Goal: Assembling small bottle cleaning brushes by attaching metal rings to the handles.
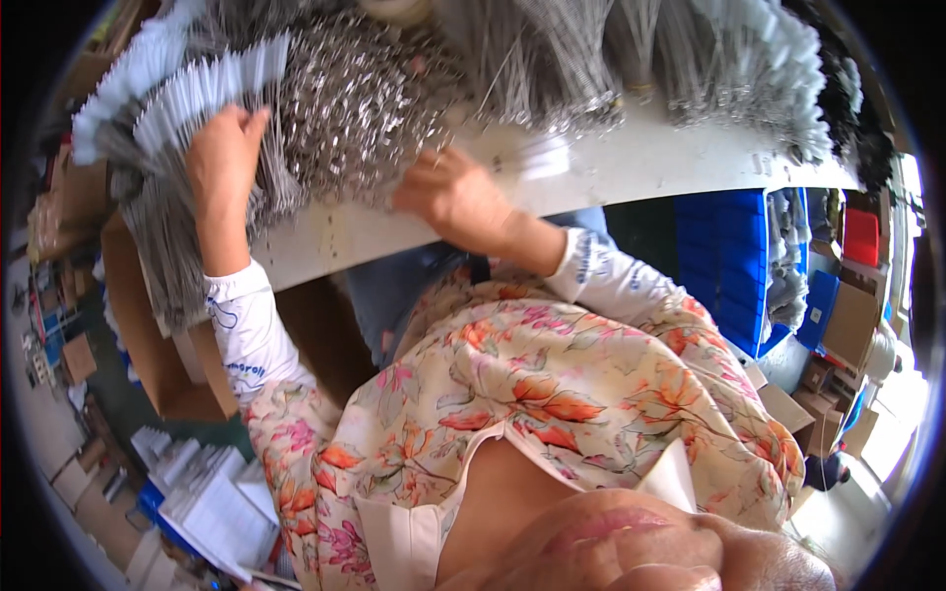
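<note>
My left hand [223,156] is at the left of the table, over a bundle of thin grey cords with whitish, translucent flat ends [212,84]. Its thumb and fingers are bent toward each other at those ends, and whatever lies between them is hidden. Between my hands spreads a heap of small shiny metal clips [350,108]. My right hand [455,200] hovers by the near right edge of this heap, slightly smeared, its fingers curled in. What it may hold is too small to make out.
More grey cord bundles [532,64] lie along the back of the white table [680,163]. Other cords [172,261] hang off its left edge, beside an open cardboard box [163,325]. A blue crate [724,266] with grey goods stands at right, below the table, near more boxes.
</note>
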Motion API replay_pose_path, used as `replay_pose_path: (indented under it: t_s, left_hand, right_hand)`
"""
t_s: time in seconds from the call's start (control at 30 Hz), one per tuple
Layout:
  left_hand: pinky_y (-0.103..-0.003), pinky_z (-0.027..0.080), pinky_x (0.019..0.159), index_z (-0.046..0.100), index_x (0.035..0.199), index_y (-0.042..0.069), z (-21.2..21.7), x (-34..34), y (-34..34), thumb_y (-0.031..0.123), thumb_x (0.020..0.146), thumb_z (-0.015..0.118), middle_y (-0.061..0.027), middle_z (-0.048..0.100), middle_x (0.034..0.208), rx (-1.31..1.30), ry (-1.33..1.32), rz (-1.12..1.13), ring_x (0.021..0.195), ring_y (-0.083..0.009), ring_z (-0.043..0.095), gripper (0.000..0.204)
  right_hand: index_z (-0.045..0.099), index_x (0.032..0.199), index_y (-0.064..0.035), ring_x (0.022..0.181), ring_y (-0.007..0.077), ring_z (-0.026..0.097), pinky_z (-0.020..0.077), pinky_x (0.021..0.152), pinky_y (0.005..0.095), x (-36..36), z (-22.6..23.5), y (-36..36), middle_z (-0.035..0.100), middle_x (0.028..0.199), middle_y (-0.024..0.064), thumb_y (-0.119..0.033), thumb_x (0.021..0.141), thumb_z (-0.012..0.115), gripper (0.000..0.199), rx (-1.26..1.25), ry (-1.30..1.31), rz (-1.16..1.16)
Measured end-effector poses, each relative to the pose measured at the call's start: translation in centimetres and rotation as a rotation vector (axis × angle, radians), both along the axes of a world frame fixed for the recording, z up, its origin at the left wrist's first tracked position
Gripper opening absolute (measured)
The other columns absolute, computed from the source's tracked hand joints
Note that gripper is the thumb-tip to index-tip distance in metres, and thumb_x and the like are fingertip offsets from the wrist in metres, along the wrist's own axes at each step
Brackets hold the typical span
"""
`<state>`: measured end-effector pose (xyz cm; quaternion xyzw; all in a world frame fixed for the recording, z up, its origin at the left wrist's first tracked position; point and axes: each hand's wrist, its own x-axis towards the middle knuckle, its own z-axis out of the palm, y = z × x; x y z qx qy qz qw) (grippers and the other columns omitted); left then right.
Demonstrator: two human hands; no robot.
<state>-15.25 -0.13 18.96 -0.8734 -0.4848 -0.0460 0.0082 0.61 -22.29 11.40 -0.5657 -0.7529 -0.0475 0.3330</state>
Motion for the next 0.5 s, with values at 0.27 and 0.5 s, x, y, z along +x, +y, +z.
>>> replay_pose_path:
  t_s: [0.27, 0.5]
  left_hand:
    - [-0.044, 0.048, 0.071, 0.058, 0.091, 0.006, 0.1, 0.4, -1.3, 0.028, 0.085, 0.055, -0.0167, 0.065, 0.085, 0.105, -0.005, 0.071, 0.082, -0.0357, 0.062, 0.023]
    - [-0.044, 0.048, 0.074, 0.063, 0.088, 0.006, -0.6, 1.4, 0.7, 0.029, 0.084, 0.052, -0.0178, 0.065, 0.090, 0.033, -0.020, 0.057, 0.085, -0.0364, 0.061, 0.026]
  right_hand:
    - [0.064, 0.079, -0.0119, 0.067, 0.0203, 0.058, 0.0465, 0.063, 0.0300, 8.9, 5.8, -0.4, 0.060, 0.075, 0.0022, -0.008, 0.072, 0.068, 0.009, 0.219, 0.290, -0.265]
    - [0.064, 0.088, -0.0101, 0.070, 0.0148, 0.062, 0.0495, 0.062, 0.0286, 16.0, 8.1, 0.8, 0.064, 0.080, 0.0017, -0.014, 0.078, 0.066, 0.011, 0.134, 0.048, -0.542]
